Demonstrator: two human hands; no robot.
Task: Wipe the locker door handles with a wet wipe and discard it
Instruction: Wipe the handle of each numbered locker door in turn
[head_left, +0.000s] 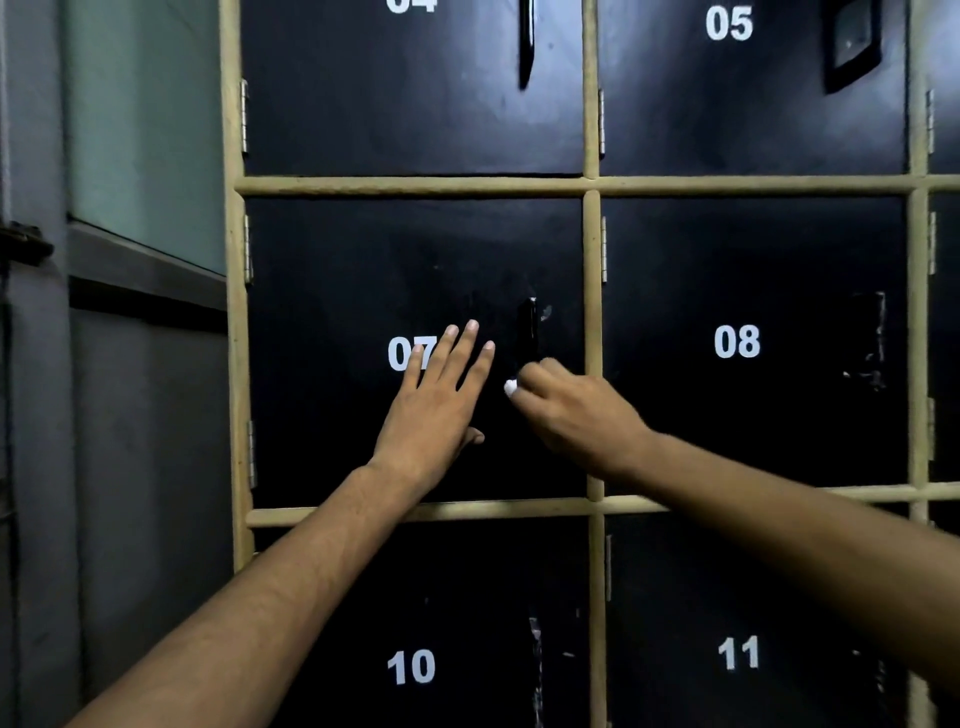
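Black locker door 07 (332, 270) fills the centre of the head view. Its black vertical handle (529, 325) stands near the door's right edge. My left hand (434, 410) lies flat on the door with straight fingers, partly covering the white number 07. My right hand (571, 408) grips a white wet wipe (511, 387) at the lower end of the handle. Only a small bit of the wipe shows past the fingers.
Doors 04 (405, 104), 05 (753, 119), 08 (753, 415), 10 (415, 597) and 11 (737, 582) surround door 07, set in a beige frame (592, 291). Handles show on 04 (525, 47) and 05 (852, 47). A grey wall and glass panel (140, 156) stand at the left.
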